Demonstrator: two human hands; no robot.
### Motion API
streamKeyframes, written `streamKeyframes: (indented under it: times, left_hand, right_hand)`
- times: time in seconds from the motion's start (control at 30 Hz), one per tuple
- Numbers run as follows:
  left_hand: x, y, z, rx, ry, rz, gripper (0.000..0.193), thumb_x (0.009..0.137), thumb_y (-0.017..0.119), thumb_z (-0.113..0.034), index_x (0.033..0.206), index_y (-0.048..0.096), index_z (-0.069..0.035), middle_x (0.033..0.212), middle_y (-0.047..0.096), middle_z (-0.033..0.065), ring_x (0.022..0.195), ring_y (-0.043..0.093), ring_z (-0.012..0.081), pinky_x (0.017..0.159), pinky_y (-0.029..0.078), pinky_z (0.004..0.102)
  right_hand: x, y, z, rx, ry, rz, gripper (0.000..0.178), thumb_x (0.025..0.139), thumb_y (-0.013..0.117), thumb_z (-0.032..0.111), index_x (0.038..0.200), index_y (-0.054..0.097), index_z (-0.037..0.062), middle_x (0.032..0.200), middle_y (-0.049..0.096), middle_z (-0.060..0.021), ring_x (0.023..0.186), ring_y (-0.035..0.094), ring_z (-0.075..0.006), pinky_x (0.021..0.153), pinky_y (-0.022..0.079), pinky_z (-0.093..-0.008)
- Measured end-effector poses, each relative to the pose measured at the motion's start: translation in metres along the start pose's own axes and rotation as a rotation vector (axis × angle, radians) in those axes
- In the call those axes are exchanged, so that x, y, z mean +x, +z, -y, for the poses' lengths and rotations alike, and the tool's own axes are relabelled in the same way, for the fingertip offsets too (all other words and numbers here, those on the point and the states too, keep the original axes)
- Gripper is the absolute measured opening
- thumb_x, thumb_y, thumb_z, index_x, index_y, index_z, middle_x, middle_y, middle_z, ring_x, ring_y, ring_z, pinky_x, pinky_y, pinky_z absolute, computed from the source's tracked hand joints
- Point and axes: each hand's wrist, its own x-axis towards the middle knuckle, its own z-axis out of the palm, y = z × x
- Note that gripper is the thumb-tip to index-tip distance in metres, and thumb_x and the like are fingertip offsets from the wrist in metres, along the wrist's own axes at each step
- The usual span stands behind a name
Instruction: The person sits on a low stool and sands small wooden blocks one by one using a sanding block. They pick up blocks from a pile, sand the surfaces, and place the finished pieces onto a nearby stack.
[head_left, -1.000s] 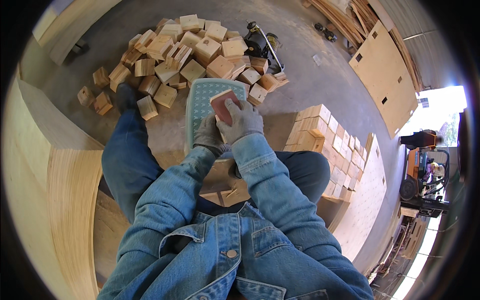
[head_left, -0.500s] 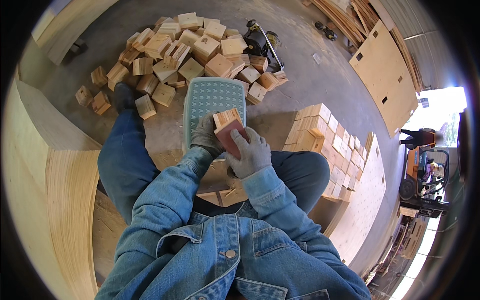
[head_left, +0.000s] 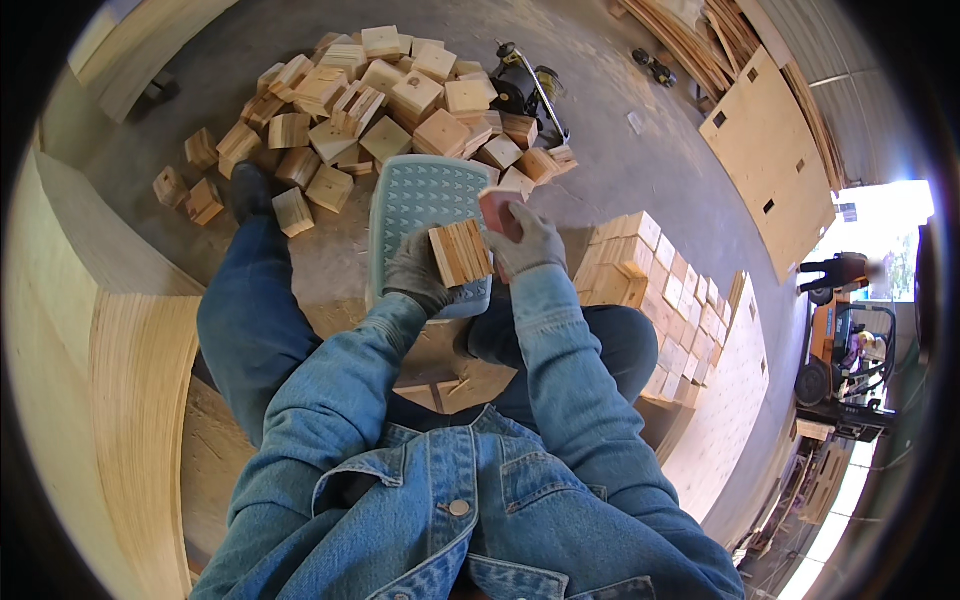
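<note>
In my gloved left hand (head_left: 413,270) is a plywood block (head_left: 462,254), its striped layered side turned up, above the green plastic stool (head_left: 425,195). The fingers are closed round its left side. Just right of the block, my gloved right hand (head_left: 534,244) grips a reddish-brown sanding block (head_left: 496,210). That sanding block is tilted and held close to the upper right corner of the plywood; whether they touch I cannot tell. Part of it is hidden behind my fingers.
A loose heap of wooden blocks (head_left: 390,100) lies beyond the stool, with a green-black power tool (head_left: 530,90) beside it. Stacked blocks (head_left: 660,300) stand at my right. Plywood panels (head_left: 140,430) rise at my left. A person (head_left: 845,270) and an orange forklift (head_left: 822,345) are far right.
My right hand has moved up and right with the sanding block, off the plywood's face. The plywood block has turned, so its striped side now faces up. My left hand still holds it.
</note>
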Motion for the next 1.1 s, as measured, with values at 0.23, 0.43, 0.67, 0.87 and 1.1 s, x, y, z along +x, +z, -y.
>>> streamKeyframes:
  times: [0.23,0.43,0.67,0.87,1.1]
  left_hand:
    - [0.004,-0.010,0.020,-0.210,-0.145,0.121,0.101,0.057,0.096,-0.038,0.143,0.049,-0.011,0.136,0.058,0.0168,0.129,0.056,0.0368,0.114,0.046,0.0451]
    - [0.003,-0.022,0.012,-0.233,-0.155,0.112,0.105,0.052,0.100,-0.037,0.142,0.052,-0.007,0.135,0.063,0.0174,0.127,0.061,0.0347,0.112,0.050,0.0434]
    - [-0.007,-0.022,0.015,-0.037,-0.110,0.036,0.113,0.052,0.099,-0.039,0.147,0.047,-0.009,0.144,0.056,0.0183,0.134,0.055,0.0376,0.115,0.047,0.0448]
    - [0.001,-0.034,0.000,0.010,0.191,-0.132,0.113,0.058,0.096,-0.027,0.154,0.037,-0.017,0.155,0.046,0.0188,0.140,0.049,0.0418,0.121,0.042,0.0482]
    - [-0.008,-0.038,0.001,0.049,0.217,-0.116,0.108,0.060,0.094,-0.020,0.153,0.039,-0.018,0.155,0.045,0.0195,0.141,0.049,0.0413,0.120,0.044,0.0494]
  right_hand:
    - [-0.056,-0.009,-0.040,0.104,0.174,0.138,0.080,0.078,0.091,0.043,0.144,0.064,0.0094,0.137,0.068,-0.0180,0.122,0.067,-0.0324,0.107,0.052,-0.0404]
    - [-0.058,-0.004,-0.039,0.180,0.167,0.140,0.078,0.080,0.090,0.043,0.145,0.063,0.0090,0.135,0.069,-0.0180,0.119,0.068,-0.0340,0.105,0.054,-0.0397]
    - [-0.057,0.019,-0.054,0.287,0.144,0.172,0.082,0.075,0.094,0.041,0.145,0.063,0.0105,0.132,0.069,-0.0175,0.119,0.067,-0.0331,0.107,0.053,-0.0398]
    - [-0.059,0.017,-0.051,0.265,0.105,0.146,0.082,0.077,0.094,0.039,0.146,0.062,0.0079,0.136,0.069,-0.0183,0.120,0.069,-0.0311,0.105,0.054,-0.0375]
    - [-0.061,0.016,-0.045,0.205,0.120,0.223,0.080,0.080,0.092,0.038,0.146,0.061,0.0061,0.136,0.069,-0.0185,0.120,0.069,-0.0319,0.106,0.054,-0.0372]
